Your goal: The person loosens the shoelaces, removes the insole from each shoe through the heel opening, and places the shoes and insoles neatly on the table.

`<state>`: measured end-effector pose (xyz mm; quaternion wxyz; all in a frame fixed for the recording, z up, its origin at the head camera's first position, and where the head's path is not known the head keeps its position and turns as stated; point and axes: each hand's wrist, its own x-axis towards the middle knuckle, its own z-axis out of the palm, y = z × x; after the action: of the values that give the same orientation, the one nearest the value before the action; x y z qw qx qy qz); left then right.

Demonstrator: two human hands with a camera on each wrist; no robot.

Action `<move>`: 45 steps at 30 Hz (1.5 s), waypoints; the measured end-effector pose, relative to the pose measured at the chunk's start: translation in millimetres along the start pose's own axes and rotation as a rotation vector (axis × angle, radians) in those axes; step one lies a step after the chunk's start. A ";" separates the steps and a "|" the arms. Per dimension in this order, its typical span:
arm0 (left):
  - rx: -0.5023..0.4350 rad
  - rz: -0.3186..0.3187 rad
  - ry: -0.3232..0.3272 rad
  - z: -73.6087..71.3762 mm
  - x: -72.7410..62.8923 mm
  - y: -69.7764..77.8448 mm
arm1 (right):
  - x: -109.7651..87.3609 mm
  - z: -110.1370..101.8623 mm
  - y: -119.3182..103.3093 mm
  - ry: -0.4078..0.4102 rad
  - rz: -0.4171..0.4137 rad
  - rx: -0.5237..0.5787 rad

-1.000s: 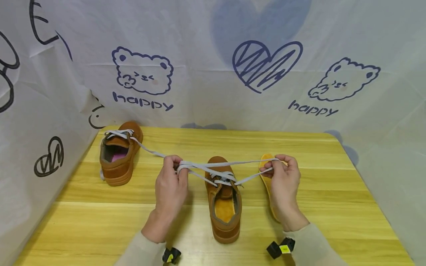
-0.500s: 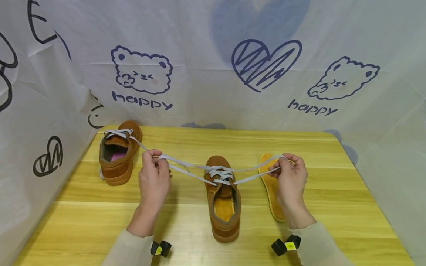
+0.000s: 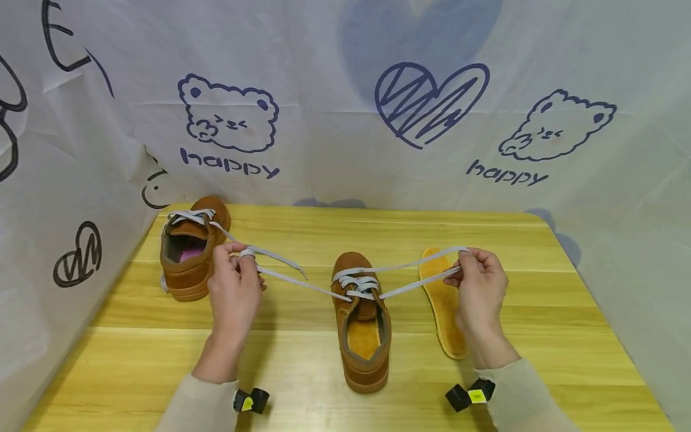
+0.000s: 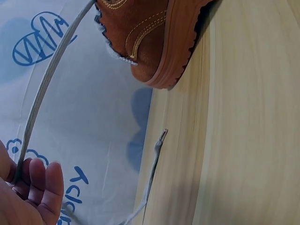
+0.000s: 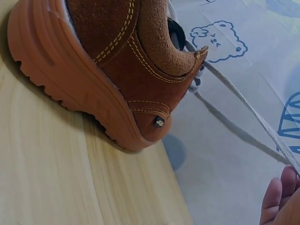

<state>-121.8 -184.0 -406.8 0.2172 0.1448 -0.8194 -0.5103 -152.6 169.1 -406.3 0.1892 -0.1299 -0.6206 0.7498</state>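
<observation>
A brown lace-up shoe stands at the middle of the table, toe pointing away, with white laces crossing its tongue. My left hand, left of it, pinches one lace, which runs taut from the shoe's left side. Past those fingers the lace's free end hangs down, its tip showing in the left wrist view. To the right, my right hand pinches the other lace between thumb and fingers. A second, slacker strand reaches the same hand from the shoe's front.
A matching brown shoe with white laces stands at the back left, one lace trailing behind my left hand. An orange insole lies right of the middle shoe, partly under my right hand. White printed cloth closes off the wooden table's back and sides.
My left hand has moved left, and my right hand slightly right. The strand stretched between both hands has come apart, its tip now dangling from my left hand. The shoe stays put.
</observation>
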 end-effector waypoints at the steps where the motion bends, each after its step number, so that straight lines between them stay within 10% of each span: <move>1: -0.003 -0.003 0.002 -1.0 0.2 -0.3 | 0.3 -0.2 -0.3 0.005 -0.001 0.000; 26: 0.006 -0.032 0.026 -12.8 5.2 -8.5 | 7.8 -10.1 -8.9 0.056 -0.004 0.118; 39: 0.100 -0.069 -0.267 -7.5 0.3 -2.5 | -2.5 -2.9 -4.5 -0.317 0.079 -0.320; 45: 0.237 -0.030 -0.428 -4.8 -6.0 4.0 | -8.8 2.1 -2.0 -0.585 -0.047 -0.735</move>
<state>-114.3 -183.1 -402.6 0.0128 0.0700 -0.8987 -0.4328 -145.4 163.7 -404.3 -0.0353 0.0427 -0.8750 0.4809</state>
